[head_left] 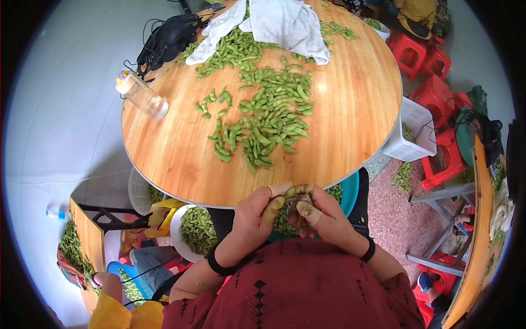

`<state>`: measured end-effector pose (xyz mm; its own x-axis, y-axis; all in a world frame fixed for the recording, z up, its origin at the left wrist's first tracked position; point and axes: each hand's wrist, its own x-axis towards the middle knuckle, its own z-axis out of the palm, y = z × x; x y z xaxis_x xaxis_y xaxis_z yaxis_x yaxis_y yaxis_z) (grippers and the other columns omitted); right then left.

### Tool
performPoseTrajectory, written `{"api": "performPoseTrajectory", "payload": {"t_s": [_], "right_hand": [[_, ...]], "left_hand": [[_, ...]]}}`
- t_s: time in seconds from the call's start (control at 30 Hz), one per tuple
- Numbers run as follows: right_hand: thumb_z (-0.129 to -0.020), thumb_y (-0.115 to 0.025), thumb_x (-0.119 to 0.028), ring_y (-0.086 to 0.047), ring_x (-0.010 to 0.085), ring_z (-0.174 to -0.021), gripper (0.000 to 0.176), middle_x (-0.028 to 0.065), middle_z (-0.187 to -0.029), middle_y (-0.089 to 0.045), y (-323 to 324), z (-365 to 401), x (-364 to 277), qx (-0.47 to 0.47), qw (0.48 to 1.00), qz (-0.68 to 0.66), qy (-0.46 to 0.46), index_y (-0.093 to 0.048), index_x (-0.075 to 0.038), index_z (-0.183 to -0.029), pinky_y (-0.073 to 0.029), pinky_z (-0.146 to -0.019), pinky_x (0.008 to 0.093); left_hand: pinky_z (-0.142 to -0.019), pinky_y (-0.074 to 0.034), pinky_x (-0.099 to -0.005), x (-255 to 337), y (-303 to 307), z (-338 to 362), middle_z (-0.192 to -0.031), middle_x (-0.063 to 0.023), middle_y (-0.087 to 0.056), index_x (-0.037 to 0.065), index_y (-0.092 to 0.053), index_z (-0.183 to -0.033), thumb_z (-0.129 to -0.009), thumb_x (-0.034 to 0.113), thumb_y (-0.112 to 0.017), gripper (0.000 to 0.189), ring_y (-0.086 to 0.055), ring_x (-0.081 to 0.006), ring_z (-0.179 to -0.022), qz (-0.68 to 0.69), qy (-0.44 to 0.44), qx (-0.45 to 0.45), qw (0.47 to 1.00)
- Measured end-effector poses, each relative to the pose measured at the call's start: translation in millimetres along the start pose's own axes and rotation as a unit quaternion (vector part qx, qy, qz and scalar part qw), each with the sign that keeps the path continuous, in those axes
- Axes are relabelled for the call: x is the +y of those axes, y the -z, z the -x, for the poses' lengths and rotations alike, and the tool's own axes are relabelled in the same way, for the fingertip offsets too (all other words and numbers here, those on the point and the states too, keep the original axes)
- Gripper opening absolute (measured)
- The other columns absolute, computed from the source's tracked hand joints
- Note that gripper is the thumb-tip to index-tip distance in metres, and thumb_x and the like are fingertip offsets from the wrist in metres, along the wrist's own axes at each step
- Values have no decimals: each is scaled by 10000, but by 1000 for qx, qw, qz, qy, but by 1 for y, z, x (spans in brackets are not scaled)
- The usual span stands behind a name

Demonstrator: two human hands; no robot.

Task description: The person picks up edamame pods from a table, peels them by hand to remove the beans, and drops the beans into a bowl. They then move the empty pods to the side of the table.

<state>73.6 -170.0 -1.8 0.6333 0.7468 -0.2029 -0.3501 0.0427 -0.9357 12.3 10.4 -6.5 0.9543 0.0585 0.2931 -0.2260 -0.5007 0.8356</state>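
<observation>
My left hand [256,213] and my right hand [320,211] meet just past the near edge of the round wooden table [181,159]. Between the fingertips is a green pod [289,193], pinched by my left hand. My right hand's fingers are curled and pressed together beside it; what they hold is too small to tell. Below the hands, partly hidden by them, a teal basin [350,194] holds green beans or pods. A long heap of green pods [274,112] lies on the table ahead, with a small loose group to its left.
A white cloth [285,27] covers pods at the table's far side. A clear bottle [143,97] and black bag [170,41] sit left. Around the table are a white bowl of pods [176,227], a white crate [408,140], red stools [433,98] and a person's yellow sleeve [118,313].
</observation>
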Motion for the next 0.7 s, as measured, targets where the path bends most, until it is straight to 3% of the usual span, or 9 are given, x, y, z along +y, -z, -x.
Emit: {"api": "performPoseTrajectory", "payload": {"t_s": [0.07,0.17,0.4,0.47,0.53,0.6,0.63,0.67,0.7], "right_hand": [[-1013,-419,-189,-562,84,-562,244,49,-835,-614,1,0,0,-2,1000,-13,1,-453,-38,-1202,-419,-479,199],[-1013,-420,-191,-555,83,-550,236,44,-825,-610,1,-1,2,3,1000,-13,-7,-457,-42,-1194,-422,-477,201],[-999,-431,-106,-531,89,-530,228,47,-796,-600,0,-2,4,3,998,-58,-5,-440,-37,-1216,-405,-456,208],[-999,-433,-102,-525,87,-528,218,45,-791,-597,0,-1,6,3,998,-62,0,-444,-38,-1206,-403,-456,210],[-1003,-431,-117,-508,83,-522,191,39,-780,-588,0,1,9,-5,998,-41,38,-463,-55,-1182,-400,-457,211],[-1003,-434,-125,-502,90,-515,185,40,-774,-586,2,-1,12,-20,996,-89,12,-473,-66,-1174,-395,-450,214],[-1002,-437,-132,-496,96,-507,179,41,-768,-585,3,-2,13,-35,990,-136,-10,-482,-76,-1166,-389,-443,217],[-1002,-437,-132,-496,96,-507,179,41,-768,-585,4,-2,10,-35,990,-136,-11,-482,-76,-1166,-389,-443,217],[-999,-442,-142,-492,106,-499,180,45,-763,-586,6,-3,6,-42,977,-201,-54,-487,-84,-1164,-386,-434,222]], "left_hand": [[-707,-495,-254,-2,-3,-2,-934,-67,-667,17,-614,-1210,-947,30,-519,280,-616,-131,-791,47,7,-5,999],[-725,-488,-245,-3,-6,-1,-964,-56,-672,25,-599,-1251,-959,30,-503,307,-594,-107,-807,92,46,-15,995],[-733,-491,-251,-6,-12,-1,-960,-40,-673,36,-591,-1275,-957,20,-509,329,-600,-99,-827,92,27,8,995],[-648,-507,-296,-1,-8,-3,-934,-127,-665,57,-591,-1282,-914,1,-547,374,-644,-208,-744,-43,-54,7,998],[-611,-491,-290,0,-7,1,-879,-99,-651,60,-587,-1288,-917,7,-555,376,-617,-175,-700,-86,-110,1,990],[-575,-476,-284,5,-4,3,-824,-72,-637,63,-583,-1295,-920,14,-564,378,-591,-141,-655,-128,-163,-4,978],[-561,-467,-270,11,-1,1,-789,-45,-614,60,-580,-1295,-927,23,-568,370,-566,-112,-638,36,12,-42,998],[-547,-459,-255,13,0,-1,-754,-18,-592,58,-577,-1296,-933,33,-573,364,-540,-82,-622,197,187,-78,959],[-547,-459,-255,8,2,-2,-754,-18,-592,58,-577,-1296,-933,33,-573,364,-540,-82,-622,198,187,-79,959]]}}
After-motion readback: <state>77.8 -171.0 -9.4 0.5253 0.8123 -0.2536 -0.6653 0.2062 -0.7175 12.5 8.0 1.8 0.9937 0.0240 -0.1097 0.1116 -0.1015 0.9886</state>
